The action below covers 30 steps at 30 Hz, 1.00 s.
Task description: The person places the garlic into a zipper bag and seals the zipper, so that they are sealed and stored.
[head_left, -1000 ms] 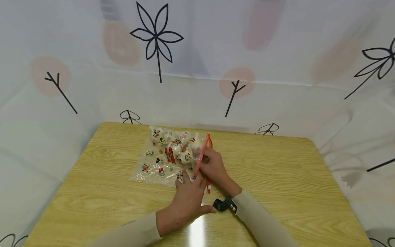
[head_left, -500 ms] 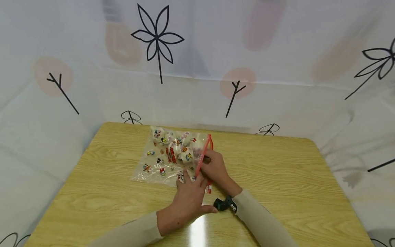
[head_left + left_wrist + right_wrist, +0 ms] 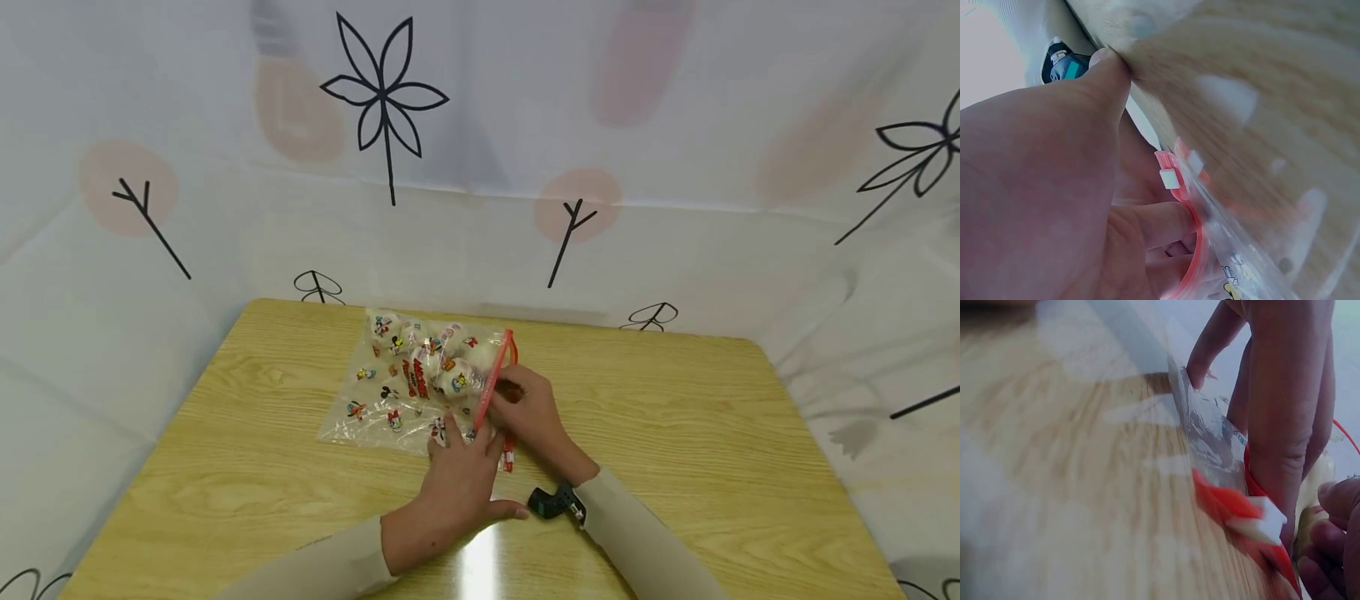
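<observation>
A clear zip bag [image 3: 341, 425] with cartoon prints lies flat on the table, its red-edged mouth [image 3: 493, 379] facing right. Several round whitish things [image 3: 453, 379] show through the plastic. My left hand [image 3: 457, 487] rests on the bag's near corner, fingers stretched and thumb spread out. In the left wrist view, the red edge with a white slider [image 3: 1169, 179] runs past its fingers [image 3: 1169, 225]. My right hand [image 3: 536, 412] is at the mouth, its fingertips partly behind the red edge. In the right wrist view its thumb and fingers [image 3: 1341, 540] are curled; whether they hold anything is unclear.
The wooden table [image 3: 675, 467] extends on both sides of the bag. A white cloth [image 3: 480, 242] with plant drawings hangs behind it and at the sides. A black device [image 3: 551, 502] sits at the right wrist, close to the left thumb.
My right hand has drawn back slightly to the right from the bag's mouth. My left hand stays on the bag's near corner.
</observation>
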Each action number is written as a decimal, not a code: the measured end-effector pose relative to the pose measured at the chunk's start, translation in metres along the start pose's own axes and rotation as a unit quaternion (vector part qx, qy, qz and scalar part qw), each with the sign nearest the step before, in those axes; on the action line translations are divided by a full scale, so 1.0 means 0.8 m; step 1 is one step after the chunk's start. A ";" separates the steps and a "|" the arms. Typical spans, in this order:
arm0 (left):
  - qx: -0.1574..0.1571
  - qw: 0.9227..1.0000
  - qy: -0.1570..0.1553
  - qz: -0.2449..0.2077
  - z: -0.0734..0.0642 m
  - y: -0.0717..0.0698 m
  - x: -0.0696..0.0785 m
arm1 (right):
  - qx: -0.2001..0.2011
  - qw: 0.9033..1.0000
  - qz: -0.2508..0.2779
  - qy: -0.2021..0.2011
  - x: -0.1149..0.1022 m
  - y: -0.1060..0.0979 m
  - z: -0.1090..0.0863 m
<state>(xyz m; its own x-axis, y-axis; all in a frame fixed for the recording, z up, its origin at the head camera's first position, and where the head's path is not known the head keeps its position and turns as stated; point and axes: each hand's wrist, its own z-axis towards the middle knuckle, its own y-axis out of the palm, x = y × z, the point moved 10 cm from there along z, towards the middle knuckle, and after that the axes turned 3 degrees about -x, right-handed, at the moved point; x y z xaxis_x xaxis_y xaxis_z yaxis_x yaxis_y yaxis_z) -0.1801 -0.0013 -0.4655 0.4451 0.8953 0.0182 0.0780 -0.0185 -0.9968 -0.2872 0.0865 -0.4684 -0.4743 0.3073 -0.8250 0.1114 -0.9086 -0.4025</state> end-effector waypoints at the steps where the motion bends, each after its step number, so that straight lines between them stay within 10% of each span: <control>1: -0.002 1.000 0.000 0.000 0.000 0.001 0.000 | 0.003 1.000 0.002 -0.001 -0.001 -0.002 -0.001; 30: -0.031 0.999 0.002 -0.013 0.001 0.009 -0.002 | 0.036 0.999 -0.017 0.030 -0.037 -0.069 -0.055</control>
<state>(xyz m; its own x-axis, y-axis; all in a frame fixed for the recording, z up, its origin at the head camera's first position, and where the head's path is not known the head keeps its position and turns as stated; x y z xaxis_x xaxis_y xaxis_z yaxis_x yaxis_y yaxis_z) -0.1812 -0.0025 -0.4725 0.4458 0.8940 0.0445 0.1449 -0.0230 -0.9892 -0.2407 0.1405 -0.4393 -0.4231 0.3526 -0.8346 0.0328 -0.9146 -0.4030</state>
